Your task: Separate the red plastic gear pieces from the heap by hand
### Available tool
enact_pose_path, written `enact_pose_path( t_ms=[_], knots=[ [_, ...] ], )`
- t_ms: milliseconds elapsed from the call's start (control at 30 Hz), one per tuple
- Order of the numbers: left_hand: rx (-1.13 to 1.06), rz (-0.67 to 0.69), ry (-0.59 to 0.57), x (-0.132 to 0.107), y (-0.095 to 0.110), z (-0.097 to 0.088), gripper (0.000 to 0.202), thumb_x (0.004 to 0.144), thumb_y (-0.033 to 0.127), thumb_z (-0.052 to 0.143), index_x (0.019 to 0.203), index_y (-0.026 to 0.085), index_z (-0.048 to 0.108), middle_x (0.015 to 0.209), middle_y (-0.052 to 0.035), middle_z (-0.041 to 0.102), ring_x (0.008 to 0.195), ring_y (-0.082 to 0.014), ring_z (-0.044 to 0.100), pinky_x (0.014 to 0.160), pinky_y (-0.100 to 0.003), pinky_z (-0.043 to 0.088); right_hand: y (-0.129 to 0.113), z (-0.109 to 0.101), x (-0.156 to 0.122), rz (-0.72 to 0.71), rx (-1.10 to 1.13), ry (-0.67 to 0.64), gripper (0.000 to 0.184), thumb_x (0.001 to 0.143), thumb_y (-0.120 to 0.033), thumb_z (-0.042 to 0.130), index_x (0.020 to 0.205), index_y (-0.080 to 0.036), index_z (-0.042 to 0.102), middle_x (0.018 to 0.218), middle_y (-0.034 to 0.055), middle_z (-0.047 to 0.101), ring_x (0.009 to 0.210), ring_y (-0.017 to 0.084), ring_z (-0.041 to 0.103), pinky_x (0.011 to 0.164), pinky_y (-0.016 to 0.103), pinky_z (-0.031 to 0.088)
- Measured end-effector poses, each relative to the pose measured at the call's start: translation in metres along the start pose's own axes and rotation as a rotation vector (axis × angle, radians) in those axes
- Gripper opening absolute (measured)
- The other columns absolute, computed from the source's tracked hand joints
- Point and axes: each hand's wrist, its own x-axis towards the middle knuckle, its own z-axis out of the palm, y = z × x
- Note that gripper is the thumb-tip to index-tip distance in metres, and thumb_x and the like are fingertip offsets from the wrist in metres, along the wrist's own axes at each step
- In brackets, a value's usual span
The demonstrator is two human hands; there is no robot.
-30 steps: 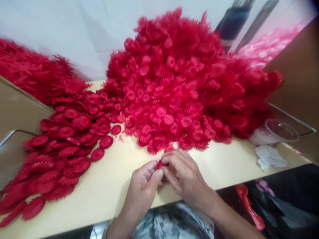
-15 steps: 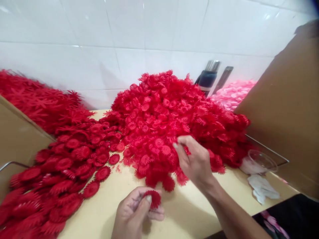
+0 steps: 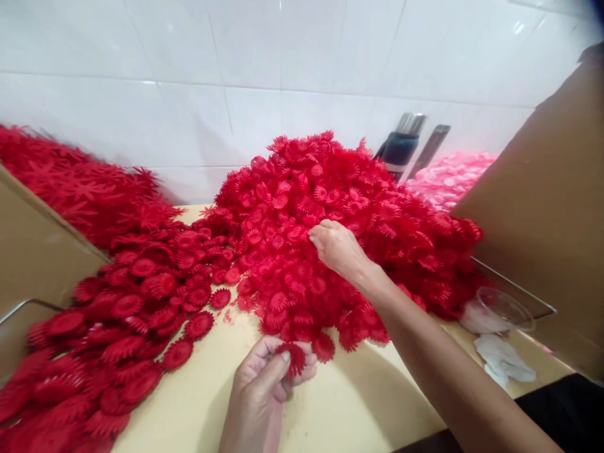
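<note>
Between the thumb and fingers of my left hand (image 3: pixel 268 377) is a red flower piece (image 3: pixel 295 358), round with a fringed edge, held low over the table in front of the pile. My right hand (image 3: pixel 337 248) reaches to the middle of a large heap of red fringed flower pieces (image 3: pixel 302 189). Its fingertips are pinched together against the heap; what lies between them, if anything, cannot be made out. Thicker, stacked-looking red flower discs (image 3: pixel 127 306) spread across the table on the left.
Cardboard walls stand at left (image 3: pixel 42 245) and right (image 3: pixel 533 207). Behind the heap are a dark flask (image 3: pixel 401 148) and pink pieces (image 3: pixel 453 176). A clear plastic cup (image 3: pixel 504 309) and crumpled white tissue (image 3: pixel 504 357) lie at right. More red star-shaped pieces (image 3: pixel 80 189) pile up far left.
My right hand has moved up and left, farther into the heap. My left hand has shifted slightly up and right, still holding the red flower piece. The whole view has shifted a little.
</note>
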Motion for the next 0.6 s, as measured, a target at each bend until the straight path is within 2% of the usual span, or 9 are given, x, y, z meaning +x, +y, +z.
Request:
enact_pose_path(
  t_ms=[67, 200, 267, 333, 400, 433, 500, 600],
  knots=[
    [-0.029, 0.013, -0.009, 0.001, 0.001, 0.003, 0.008, 0.071, 0.016, 0.064, 0.073, 0.013, 0.058, 0.079, -0.0081, 0.07, 0.068, -0.0165, 0.065, 0.07, -0.029, 0.052, -0.002, 0.004, 0.008, -0.051, 0.042, -0.035, 0.024, 0.087, -0.016, 0.042, 0.081, -0.017, 0.065, 0.079, 0.0061, 0.064, 0.075, 0.015, 0.057, 0.067, 0.024, 0.038],
    [-0.031, 0.046, -0.012, 0.002, 0.003, 0.005, 0.005, 0.073, 0.011, 0.058, 0.071, 0.013, 0.055, 0.079, -0.0064, 0.07, 0.055, -0.0119, 0.061, 0.053, -0.023, 0.049, 0.004, 0.004, 0.01, -0.095, 0.117, -0.057, 0.025, 0.086, -0.013, 0.041, 0.093, -0.015, 0.065, 0.087, 0.0081, 0.066, 0.083, 0.018, 0.059, 0.075, 0.026, 0.04],
    [-0.032, 0.047, -0.023, 0.002, 0.004, 0.004, 0.004, 0.074, 0.009, 0.057, 0.075, 0.013, 0.056, 0.081, -0.0069, 0.07, 0.054, -0.0112, 0.059, 0.048, -0.021, 0.045, 0.01, -0.003, 0.006, -0.083, 0.15, 0.033, 0.027, 0.086, -0.013, 0.04, 0.098, -0.014, 0.065, 0.093, 0.0093, 0.066, 0.088, 0.02, 0.058, 0.081, 0.03, 0.04],
    [-0.049, 0.028, -0.034, 0.001, 0.004, 0.002, 0.009, 0.075, 0.008, 0.056, 0.082, 0.013, 0.058, 0.083, -0.0077, 0.069, 0.055, -0.0111, 0.06, 0.048, -0.02, 0.045, 0.013, -0.014, -0.004, -0.087, 0.189, 0.191, 0.026, 0.086, -0.016, 0.042, 0.098, -0.014, 0.065, 0.094, 0.0091, 0.066, 0.088, 0.021, 0.057, 0.083, 0.034, 0.041],
    [-0.075, -0.005, -0.044, 0.001, 0.003, 0.001, 0.017, 0.075, 0.007, 0.055, 0.091, 0.012, 0.059, 0.086, -0.0089, 0.069, 0.059, -0.0121, 0.061, 0.052, -0.021, 0.046, 0.008, -0.027, -0.02, -0.113, 0.241, 0.335, 0.022, 0.085, -0.018, 0.045, 0.092, -0.015, 0.066, 0.089, 0.0077, 0.066, 0.085, 0.021, 0.057, 0.081, 0.035, 0.042],
    [-0.091, -0.021, -0.051, 0.001, 0.003, 0.001, 0.02, 0.074, 0.007, 0.055, 0.094, 0.011, 0.059, 0.087, -0.0096, 0.068, 0.062, -0.0133, 0.062, 0.054, -0.022, 0.047, 0.003, -0.033, -0.03, -0.131, 0.284, 0.359, 0.019, 0.085, -0.02, 0.047, 0.087, -0.016, 0.066, 0.085, 0.0069, 0.066, 0.083, 0.02, 0.057, 0.079, 0.035, 0.042],
    [-0.119, -0.039, -0.08, 0.001, 0.001, 0.001, 0.023, 0.074, 0.007, 0.053, 0.096, 0.01, 0.059, 0.089, -0.0107, 0.068, 0.069, -0.0163, 0.064, 0.061, -0.026, 0.049, -0.014, -0.04, -0.053, -0.16, 0.42, 0.305, 0.016, 0.085, -0.023, 0.051, 0.078, -0.017, 0.064, 0.077, 0.0047, 0.064, 0.076, 0.018, 0.056, 0.074, 0.031, 0.043],
    [-0.131, -0.005, -0.095, 0.001, -0.003, 0.0, 0.026, 0.073, 0.006, 0.053, 0.098, 0.011, 0.059, 0.092, -0.0088, 0.066, 0.071, -0.015, 0.063, 0.065, -0.027, 0.05, -0.042, -0.037, -0.087, -0.205, 0.659, -0.045, 0.011, 0.079, -0.028, 0.062, 0.079, -0.018, 0.061, 0.074, 0.0023, 0.059, 0.073, 0.015, 0.053, 0.066, 0.026, 0.043]
  ],
)
